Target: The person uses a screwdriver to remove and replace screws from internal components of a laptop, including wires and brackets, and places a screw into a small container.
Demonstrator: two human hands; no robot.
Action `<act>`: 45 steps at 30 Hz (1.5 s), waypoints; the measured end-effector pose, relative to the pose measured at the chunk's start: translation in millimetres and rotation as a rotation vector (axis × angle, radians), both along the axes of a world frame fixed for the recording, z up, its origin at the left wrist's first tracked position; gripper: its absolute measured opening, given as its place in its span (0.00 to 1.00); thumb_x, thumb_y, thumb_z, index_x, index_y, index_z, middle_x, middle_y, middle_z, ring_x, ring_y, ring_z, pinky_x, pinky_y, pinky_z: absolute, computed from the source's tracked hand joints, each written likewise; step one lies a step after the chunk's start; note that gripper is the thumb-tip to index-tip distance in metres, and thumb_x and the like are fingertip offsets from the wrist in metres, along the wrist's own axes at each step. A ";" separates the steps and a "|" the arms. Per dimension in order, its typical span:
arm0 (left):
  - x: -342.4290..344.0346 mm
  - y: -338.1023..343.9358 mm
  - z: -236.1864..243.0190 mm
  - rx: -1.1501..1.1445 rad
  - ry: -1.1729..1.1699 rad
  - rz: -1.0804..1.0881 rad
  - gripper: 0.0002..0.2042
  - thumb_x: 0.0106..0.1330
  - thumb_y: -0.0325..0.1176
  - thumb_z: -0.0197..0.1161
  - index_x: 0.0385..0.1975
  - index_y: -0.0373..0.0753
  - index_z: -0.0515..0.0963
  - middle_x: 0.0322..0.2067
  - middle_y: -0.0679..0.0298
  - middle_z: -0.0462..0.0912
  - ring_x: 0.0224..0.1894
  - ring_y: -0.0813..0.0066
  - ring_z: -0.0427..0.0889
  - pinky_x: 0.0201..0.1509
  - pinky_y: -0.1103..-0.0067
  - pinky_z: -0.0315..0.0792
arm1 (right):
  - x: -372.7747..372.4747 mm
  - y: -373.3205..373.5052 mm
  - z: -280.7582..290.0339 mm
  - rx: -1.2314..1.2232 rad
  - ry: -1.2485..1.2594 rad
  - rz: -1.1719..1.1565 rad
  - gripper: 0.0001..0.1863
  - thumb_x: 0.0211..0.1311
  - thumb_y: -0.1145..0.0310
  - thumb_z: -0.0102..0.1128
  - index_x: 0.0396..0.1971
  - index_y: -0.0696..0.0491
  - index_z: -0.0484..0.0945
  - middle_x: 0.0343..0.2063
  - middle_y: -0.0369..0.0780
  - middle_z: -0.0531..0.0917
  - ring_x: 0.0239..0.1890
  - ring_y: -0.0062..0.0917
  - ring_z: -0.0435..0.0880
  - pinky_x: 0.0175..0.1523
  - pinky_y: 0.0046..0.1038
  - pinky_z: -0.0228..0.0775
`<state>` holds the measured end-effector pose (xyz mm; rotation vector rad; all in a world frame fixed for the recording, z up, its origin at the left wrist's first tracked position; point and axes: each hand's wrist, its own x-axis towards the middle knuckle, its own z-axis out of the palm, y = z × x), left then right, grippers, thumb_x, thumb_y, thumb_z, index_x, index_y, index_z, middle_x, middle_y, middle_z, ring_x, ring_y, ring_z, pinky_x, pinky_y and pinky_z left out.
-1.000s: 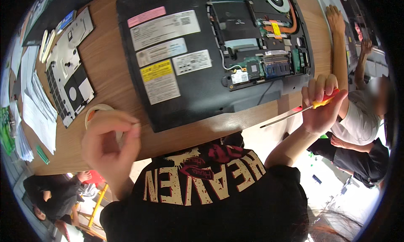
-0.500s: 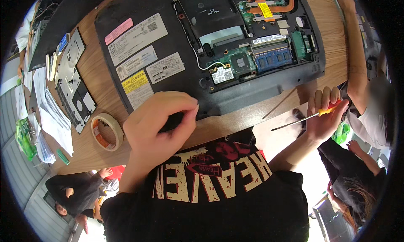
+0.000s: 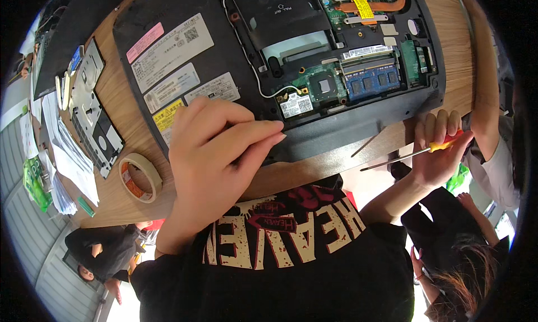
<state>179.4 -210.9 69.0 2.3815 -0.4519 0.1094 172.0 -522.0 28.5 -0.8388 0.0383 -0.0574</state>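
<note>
An upside-down black laptop (image 3: 330,137) lies on the wooden table, its underside opened up. Over its near edge hovers my left hand (image 3: 210,154), thumb and forefinger pinched together; whatever is between the tips is too small to make out. Just beyond those fingertips are a small white-labelled wireless card (image 3: 296,105) with a white cable, a processor chip (image 3: 324,87) and a blue memory module (image 3: 372,82). In my right hand (image 3: 437,159), off the table's front edge, is a screwdriver (image 3: 440,147) with a red and yellow handle, its shaft pointing left.
Left of the laptop lie a roll of masking tape (image 3: 157,182), a removed laptop cover panel (image 3: 92,112) and loose white papers (image 3: 70,159). A copper heat pipe (image 3: 384,7) shows inside the laptop. Another person's arm (image 3: 485,81) rests along the table's right side; other people sit nearby.
My left hand has moved right and farther over the laptop, toward the wireless card, still pinched. My right hand has shifted slightly right with the screwdriver.
</note>
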 end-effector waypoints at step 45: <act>-94.2 89.4 -48.5 -0.399 -0.392 0.160 0.16 0.63 0.34 0.56 0.14 0.32 0.74 0.17 0.62 0.68 0.17 0.71 0.64 0.20 0.76 0.54 | 36.6 108.1 78.6 -1.072 -0.415 -0.241 0.17 0.69 0.57 0.41 0.28 0.55 0.71 0.13 0.39 0.70 0.06 0.15 0.59 0.09 0.16 0.46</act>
